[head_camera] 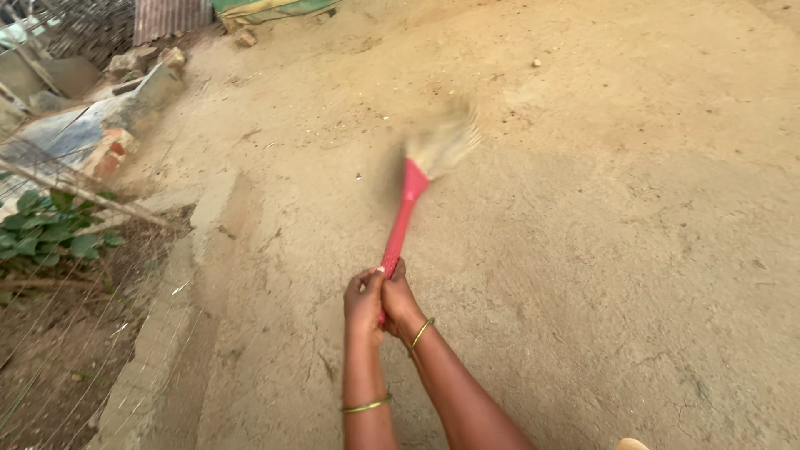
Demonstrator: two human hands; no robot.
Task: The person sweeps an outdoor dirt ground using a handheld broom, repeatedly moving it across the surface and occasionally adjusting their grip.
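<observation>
While both hands, left hand (364,302) and right hand (402,302), clasp fingers round the red broom (406,208) (bristles blurred), dirt ground (583,250) lies beneath.

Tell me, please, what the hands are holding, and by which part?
Both hands, left hand and right hand, grip a broom by the bottom end of its red handle; its straw head is blurred.

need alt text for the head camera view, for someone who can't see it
Both hands, left hand and right hand, clasp the red handle of a hand broom, whose straw bristles blur over a dusty dirt floor. A low concrete curb and green plants lie to the left.
</observation>
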